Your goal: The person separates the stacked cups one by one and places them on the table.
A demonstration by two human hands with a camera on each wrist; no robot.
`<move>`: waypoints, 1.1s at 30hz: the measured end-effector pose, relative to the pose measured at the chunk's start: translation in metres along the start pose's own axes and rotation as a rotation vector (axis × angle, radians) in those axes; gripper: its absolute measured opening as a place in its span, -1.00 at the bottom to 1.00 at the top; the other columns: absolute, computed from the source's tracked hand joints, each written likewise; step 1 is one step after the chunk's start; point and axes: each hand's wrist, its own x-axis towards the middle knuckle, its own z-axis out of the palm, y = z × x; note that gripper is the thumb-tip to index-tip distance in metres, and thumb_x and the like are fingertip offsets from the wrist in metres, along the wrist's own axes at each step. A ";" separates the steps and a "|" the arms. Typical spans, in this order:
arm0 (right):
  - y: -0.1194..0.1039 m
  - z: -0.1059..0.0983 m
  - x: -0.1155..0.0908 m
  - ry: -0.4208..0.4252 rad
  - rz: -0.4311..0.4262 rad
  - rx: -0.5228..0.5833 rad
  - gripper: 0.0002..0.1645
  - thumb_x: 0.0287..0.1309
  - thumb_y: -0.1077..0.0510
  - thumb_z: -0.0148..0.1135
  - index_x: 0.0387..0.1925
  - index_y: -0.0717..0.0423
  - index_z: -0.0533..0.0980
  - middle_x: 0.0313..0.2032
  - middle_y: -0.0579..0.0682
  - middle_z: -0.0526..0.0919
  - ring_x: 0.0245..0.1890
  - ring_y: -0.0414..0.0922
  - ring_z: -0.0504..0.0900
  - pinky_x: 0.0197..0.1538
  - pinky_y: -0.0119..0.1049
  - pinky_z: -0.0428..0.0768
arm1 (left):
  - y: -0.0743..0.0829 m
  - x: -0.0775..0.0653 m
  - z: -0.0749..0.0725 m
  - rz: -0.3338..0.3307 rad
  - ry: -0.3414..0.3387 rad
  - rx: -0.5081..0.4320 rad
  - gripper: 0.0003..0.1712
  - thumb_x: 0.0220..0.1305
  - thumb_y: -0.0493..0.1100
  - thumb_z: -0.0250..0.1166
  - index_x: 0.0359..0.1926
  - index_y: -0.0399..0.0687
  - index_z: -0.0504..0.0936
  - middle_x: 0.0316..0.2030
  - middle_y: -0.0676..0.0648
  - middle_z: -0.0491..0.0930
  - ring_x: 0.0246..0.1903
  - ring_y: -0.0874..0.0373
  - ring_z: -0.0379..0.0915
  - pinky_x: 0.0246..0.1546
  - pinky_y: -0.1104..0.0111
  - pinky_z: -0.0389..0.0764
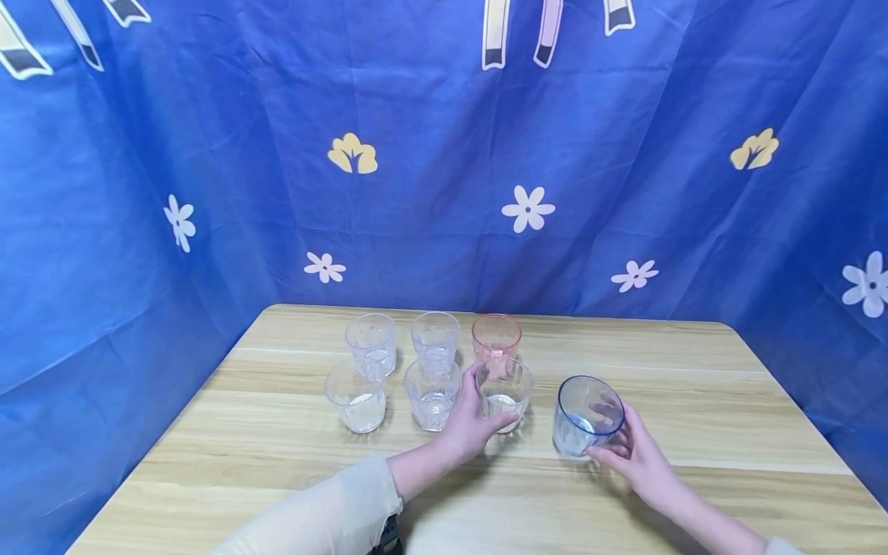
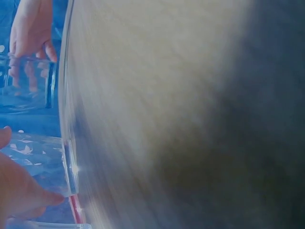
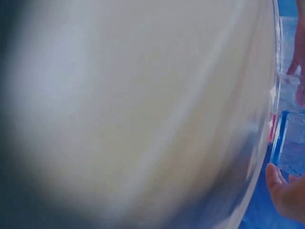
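My left hand (image 1: 474,420) holds a clear glass (image 1: 504,385) by its side, thumb at the front and fingers round the left. To the right, my right hand (image 1: 641,459) grips a blue-rimmed glass (image 1: 576,432) from its right side; the glass tilts slightly, and whether its base touches the table I cannot tell. Directly behind the left hand's glass stands a red-rimmed glass (image 1: 496,333). Left of that hand is another clear glass (image 1: 430,397). The right wrist view shows the right hand (image 3: 288,198) at the lower right edge, on the blue-rimmed glass (image 3: 293,145).
More clear glasses stand upright on the left: one at the front left (image 1: 357,397), one at the back left (image 1: 371,339), one at the back middle (image 1: 435,335). The wooden table (image 1: 277,478) ends at a blue patterned curtain (image 1: 430,231) behind and on both sides.
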 end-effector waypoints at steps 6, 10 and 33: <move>0.001 -0.008 0.016 -0.026 0.038 -0.015 -0.11 0.04 0.53 0.27 0.33 0.48 0.02 0.18 0.59 0.27 0.04 -0.31 0.52 -0.02 -0.49 0.55 | 0.000 0.000 0.000 -0.012 0.005 0.004 0.01 0.08 -0.25 0.47 0.37 -0.35 0.00 0.34 -0.44 0.15 0.37 -0.26 0.01 0.38 -0.03 0.01; 0.003 -0.009 0.024 -0.046 0.074 -0.049 -0.13 0.07 0.47 0.29 0.33 0.48 0.03 0.18 0.55 0.30 0.06 -0.06 0.55 -0.01 -0.45 0.56 | 0.000 0.000 0.000 -0.019 0.008 0.003 0.01 0.08 -0.25 0.47 0.37 -0.34 0.00 0.34 -0.43 0.15 0.37 -0.25 0.00 0.38 -0.03 0.00; 0.010 -0.003 0.028 -0.126 0.088 -0.042 -0.11 0.08 0.45 0.29 0.32 0.48 -0.02 0.18 0.59 0.25 0.09 0.47 0.38 -0.01 -0.38 0.59 | 0.004 -0.001 0.000 -0.044 0.002 0.034 0.05 0.08 -0.21 0.47 0.39 -0.35 -0.03 0.34 -0.42 0.16 0.36 -0.24 0.02 0.37 -0.05 0.03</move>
